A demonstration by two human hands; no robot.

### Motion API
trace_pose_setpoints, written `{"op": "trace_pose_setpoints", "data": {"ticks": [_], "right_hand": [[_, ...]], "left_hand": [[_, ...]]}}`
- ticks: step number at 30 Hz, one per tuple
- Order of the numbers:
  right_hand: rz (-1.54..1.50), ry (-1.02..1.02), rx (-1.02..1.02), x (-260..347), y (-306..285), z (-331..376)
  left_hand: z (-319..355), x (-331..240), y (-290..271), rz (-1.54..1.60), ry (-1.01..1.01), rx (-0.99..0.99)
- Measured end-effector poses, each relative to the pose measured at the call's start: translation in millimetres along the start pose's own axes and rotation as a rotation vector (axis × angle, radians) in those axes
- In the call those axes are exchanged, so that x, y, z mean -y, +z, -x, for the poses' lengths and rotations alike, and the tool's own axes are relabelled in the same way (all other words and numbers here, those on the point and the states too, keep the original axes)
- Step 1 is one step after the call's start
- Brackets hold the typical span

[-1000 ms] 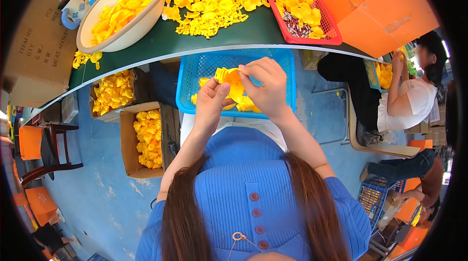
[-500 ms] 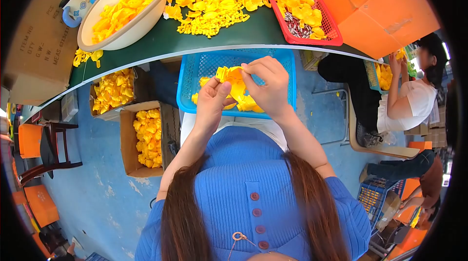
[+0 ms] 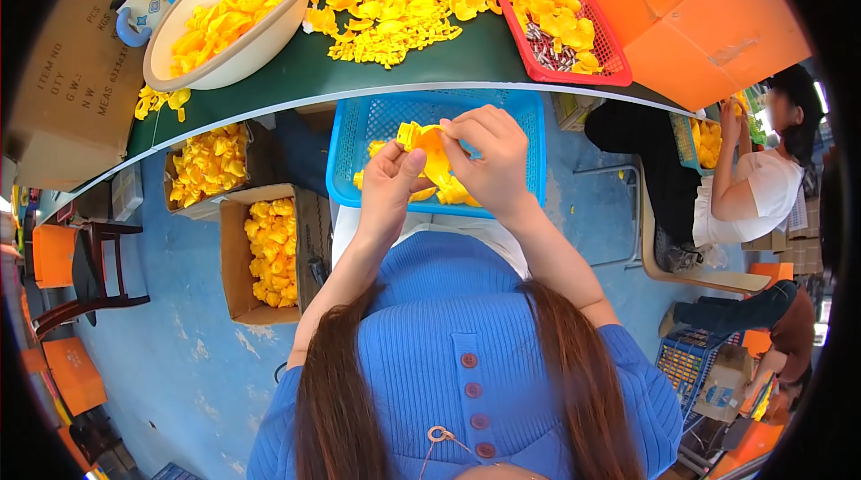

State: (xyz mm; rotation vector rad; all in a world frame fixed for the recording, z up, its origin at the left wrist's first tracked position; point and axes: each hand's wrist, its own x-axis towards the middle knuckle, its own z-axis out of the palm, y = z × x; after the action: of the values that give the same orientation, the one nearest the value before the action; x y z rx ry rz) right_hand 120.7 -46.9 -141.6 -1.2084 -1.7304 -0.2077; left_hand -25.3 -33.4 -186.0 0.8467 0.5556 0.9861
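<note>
Above the blue plastic basket [image 3: 363, 117] on my lap, a curved yellow plastic part [image 3: 434, 150] is held between my two hands. My left hand [image 3: 391, 195] pinches its left side with thumb and fingers. At its upper right edge, the fingertips of my right hand [image 3: 496, 160] are closed on the same part. More yellow pieces [image 3: 456, 194] lie in the basket just below; my hands cover some of them.
On the green table [image 3: 430, 67] stand a cream basin [image 3: 224, 74] of yellow parts, heaps of loose parts [image 3: 395, 27] and a red basket [image 3: 613, 49] also holding small metallic pieces. Cardboard boxes [image 3: 235, 256] of yellow parts sit at left. A person [image 3: 744, 184] works at right.
My hands stay almost in place. The yellow part has turned slightly between my fingers, and my right fingertips have shifted a little to the left.
</note>
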Motion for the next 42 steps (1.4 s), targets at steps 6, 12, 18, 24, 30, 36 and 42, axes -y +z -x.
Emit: {"op": "trace_pose_setpoints", "data": {"ticks": [6,12,18,24,30,36,42], "right_hand": [[-0.061,0.053,0.116,-1,-9,1],[-0.341,0.374,0.18,-7,-4,11],[-0.431,0.464,0.138,-11,5,22],[-0.381,0.384,0.06,-7,3,24],[-0.25,0.217,0.02,-3,1,28],[-0.672,0.743,0.316,-27,-11,24],[-0.869,0.865,0.354,-29,-13,24]], "left_hand": [[-1,3,-2,-0.029,0.025,-0.021],[-2,3,-6,-0.064,0.001,-0.009],[-4,5,-5,-0.118,-0.031,-0.079],[-4,10,-4,-0.096,0.006,-0.13],[-4,10,-5,-0.054,0.057,-0.121],[-2,8,0,-0.114,0.011,-0.102],[-2,11,5,-0.211,0.133,-0.129]]}}
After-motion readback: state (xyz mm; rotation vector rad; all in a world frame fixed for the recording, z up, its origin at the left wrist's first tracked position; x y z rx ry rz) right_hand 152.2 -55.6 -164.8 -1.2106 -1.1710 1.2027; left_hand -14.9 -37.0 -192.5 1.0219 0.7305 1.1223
